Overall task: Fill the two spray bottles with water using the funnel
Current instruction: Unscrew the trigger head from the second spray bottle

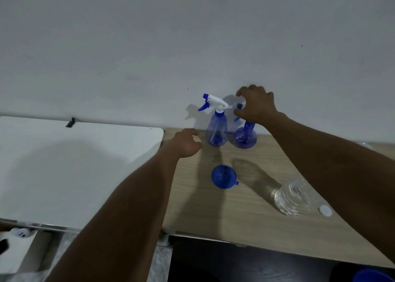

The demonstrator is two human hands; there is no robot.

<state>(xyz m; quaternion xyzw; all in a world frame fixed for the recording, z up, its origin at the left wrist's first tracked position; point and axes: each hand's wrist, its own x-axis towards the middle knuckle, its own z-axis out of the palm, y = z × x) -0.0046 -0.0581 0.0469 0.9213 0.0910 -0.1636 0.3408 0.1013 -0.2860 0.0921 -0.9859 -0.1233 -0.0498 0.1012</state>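
Two clear blue spray bottles stand side by side against the wall on the wooden table (235,213). The left spray bottle (216,130) shows its white and blue trigger head. The right spray bottle (245,136) has its head covered by my right hand (255,106), whose fingers curl around the sprayer top. My left hand (187,143) hovers just left of the left bottle, fingers loosely curled and holding nothing. A blue funnel (224,176) lies on the table in front of the bottles. A clear water bottle (294,197) stands at the right with its white cap (325,210) beside it.
A white table (74,164) adjoins the wooden one on the left. The white wall rises directly behind the bottles. A blue object (372,276) peeks in at the bottom right corner, below the table edge.
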